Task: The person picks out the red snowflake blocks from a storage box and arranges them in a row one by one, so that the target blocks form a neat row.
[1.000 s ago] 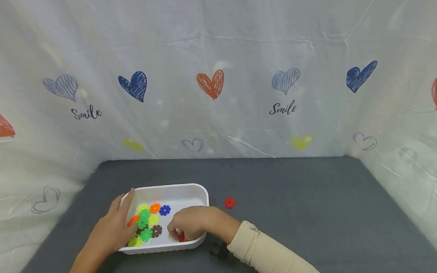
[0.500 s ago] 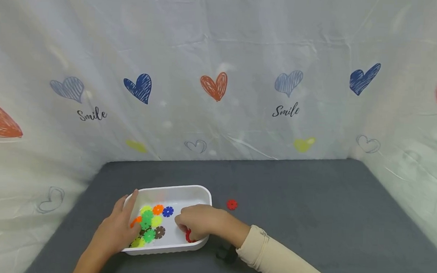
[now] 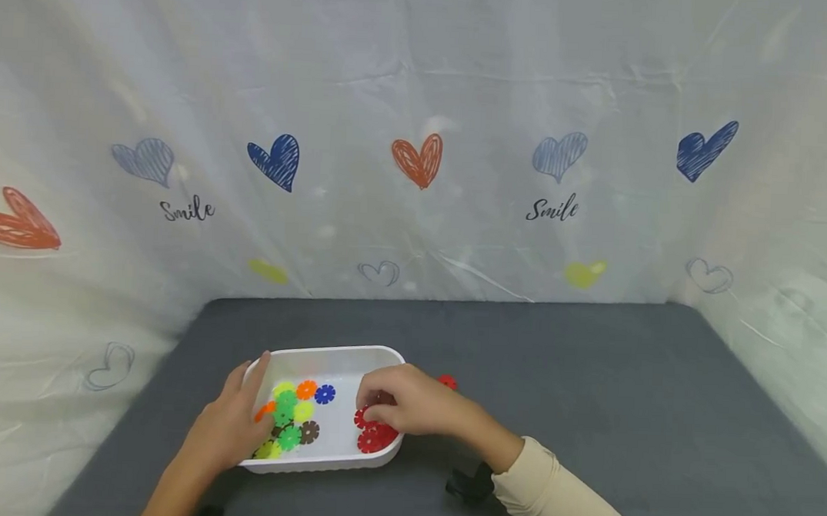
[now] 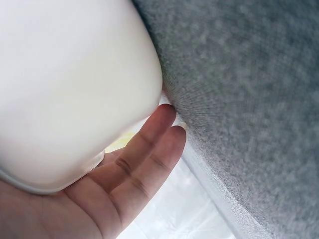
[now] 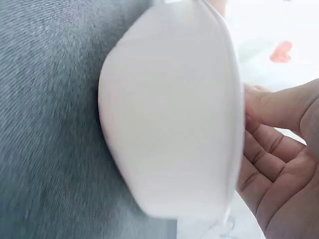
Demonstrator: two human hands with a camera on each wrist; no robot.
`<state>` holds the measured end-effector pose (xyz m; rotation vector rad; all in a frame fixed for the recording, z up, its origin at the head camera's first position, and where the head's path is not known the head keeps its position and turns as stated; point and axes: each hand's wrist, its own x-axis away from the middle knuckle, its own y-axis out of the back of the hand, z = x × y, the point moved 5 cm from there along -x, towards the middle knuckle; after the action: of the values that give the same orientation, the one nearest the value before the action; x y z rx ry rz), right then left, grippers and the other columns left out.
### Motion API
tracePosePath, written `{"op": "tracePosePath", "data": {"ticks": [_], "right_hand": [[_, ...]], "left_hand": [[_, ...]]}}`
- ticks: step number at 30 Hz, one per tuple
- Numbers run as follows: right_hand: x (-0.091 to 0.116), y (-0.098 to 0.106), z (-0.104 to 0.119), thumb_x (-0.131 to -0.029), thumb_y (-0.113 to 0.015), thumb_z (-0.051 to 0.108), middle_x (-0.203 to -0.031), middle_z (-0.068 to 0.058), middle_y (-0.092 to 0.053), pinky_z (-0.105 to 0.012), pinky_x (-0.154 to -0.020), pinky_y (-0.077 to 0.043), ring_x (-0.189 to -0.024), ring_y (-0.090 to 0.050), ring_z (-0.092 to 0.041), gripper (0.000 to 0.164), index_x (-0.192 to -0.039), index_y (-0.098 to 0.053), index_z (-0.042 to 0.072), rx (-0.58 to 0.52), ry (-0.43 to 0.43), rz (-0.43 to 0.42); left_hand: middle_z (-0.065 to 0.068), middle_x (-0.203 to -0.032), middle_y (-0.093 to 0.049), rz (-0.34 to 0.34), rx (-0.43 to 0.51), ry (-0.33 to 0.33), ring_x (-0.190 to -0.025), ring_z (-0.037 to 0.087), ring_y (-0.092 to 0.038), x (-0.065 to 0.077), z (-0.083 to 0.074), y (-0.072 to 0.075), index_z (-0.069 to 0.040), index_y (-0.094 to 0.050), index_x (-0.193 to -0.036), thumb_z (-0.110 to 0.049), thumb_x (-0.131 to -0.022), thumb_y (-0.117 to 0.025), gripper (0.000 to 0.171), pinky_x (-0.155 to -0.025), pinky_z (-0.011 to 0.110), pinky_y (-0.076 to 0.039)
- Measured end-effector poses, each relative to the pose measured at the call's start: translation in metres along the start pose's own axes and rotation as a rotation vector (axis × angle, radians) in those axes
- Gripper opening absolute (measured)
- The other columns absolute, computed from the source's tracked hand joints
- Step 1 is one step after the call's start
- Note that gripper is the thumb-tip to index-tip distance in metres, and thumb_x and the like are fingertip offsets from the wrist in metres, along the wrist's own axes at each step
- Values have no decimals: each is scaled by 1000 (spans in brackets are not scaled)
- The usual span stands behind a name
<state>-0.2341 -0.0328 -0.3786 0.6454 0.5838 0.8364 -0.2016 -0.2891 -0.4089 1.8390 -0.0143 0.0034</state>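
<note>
Tray (image 3: 335,461): 1 | hands (image 3: 229,427) (image 3: 417,400): 2 | blue disc (image 3: 325,394): 1 | red disc (image 3: 448,381) outside: 1

Tray (image 3: 321,463): plain white. Discs (image 3: 369,441): red, green, yellow, orange, brown, 1 blue. Counter (image 3: 587,404): grey. Backdrop (image 3: 477,76): white, printed with orange-red, blue, yellow hearts (image 3: 429,160), black "Smile" lettering (image 3: 553,210). Sleeve (image 3: 563,488): beige

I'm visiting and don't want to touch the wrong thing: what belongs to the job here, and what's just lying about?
Seem part of the job:
white tray
mixed-colour discs inside it
red discs inside it, by the right fingers

Seem not in use:
lone red disc on the table, perhaps a stray piece
heart-print curtain
</note>
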Motion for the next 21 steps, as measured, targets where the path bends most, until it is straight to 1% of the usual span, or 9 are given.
{"op": "tracePosePath", "data": {"ticks": [2, 5, 7, 9, 11, 14, 17, 21], "right_hand": [[7, 7, -3, -89, -73, 5, -83, 13, -66, -19, -72, -51, -75, -56, -1, 9, -91, -71, 14, -68, -13, -45], [16, 17, -7, -90, -71, 1, -87, 7, -70, -23, -72, -54, -75, -59, -3, 10, -94, -72, 10, -162, -14, -115], [22, 24, -9, -90, -70, -2, -88, 3, -71, -25, -70, -55, -74, -61, -4, 12, -96, -72, 9, -199, -11, -164], [28, 30, -12, -90, -69, -4, -89, 0, -71, -27, -69, -56, -74, -63, -7, 13, -96, -72, 8, -230, -20, -194], [33, 33, -16, -90, -69, -5, -90, 0, -71, -27, -69, -56, -74, -65, -9, 14, -96, -71, 8, -242, -35, -209], [40, 37, -24, -91, -68, -4, -91, 2, -71, -28, -69, -56, -75, -65, -11, 14, -97, -71, 8, -231, -60, -215], [47, 41, -30, -91, -70, 0, -91, 5, -70, -30, -67, -55, -74, -64, -13, 13, -97, -71, 11, -192, -91, -226], [54, 48, -39, -89, -74, 2, -86, 6, -69, -31, -62, -54, -68, -61, -14, 12, -94, -72, 12, -141, -124, -265]], "left_hand": [[31, -152, -22, 6, -1, 5, -95, 47, -61, 0, 0, 0, -8, -14, -161, -18, -85, -65, 92, -81, 68, -48], [31, -152, -23, 5, -3, 9, -93, 45, -61, 0, 0, 0, -8, -15, -161, -18, -86, -65, 91, -81, 67, -48], [31, -152, -23, 4, -3, 13, -92, 45, -61, -1, -1, 0, -9, -14, -161, -18, -85, -65, 92, -80, 67, -48], [31, -152, -23, 2, -3, 14, -92, 45, -61, -1, -1, 0, -9, -14, -161, -18, -85, -65, 91, -80, 67, -48], [31, -152, -23, -1, -4, 16, -91, 45, -61, -1, -1, 0, -9, -15, -161, -18, -85, -65, 91, -80, 67, -48], [30, -152, -23, -3, -7, 20, -90, 45, -62, 0, 0, -1, -10, -15, -161, -18, -85, -64, 91, -80, 67, -48], [30, -152, -23, 3, -5, 21, -88, 43, -62, 0, 1, -1, -10, -14, -161, -18, -86, -64, 91, -80, 67, -49], [29, -153, -22, 15, 1, 27, -88, 42, -62, 0, 0, 0, -10, -13, -161, -19, -86, -64, 92, -80, 67, -49]]}}
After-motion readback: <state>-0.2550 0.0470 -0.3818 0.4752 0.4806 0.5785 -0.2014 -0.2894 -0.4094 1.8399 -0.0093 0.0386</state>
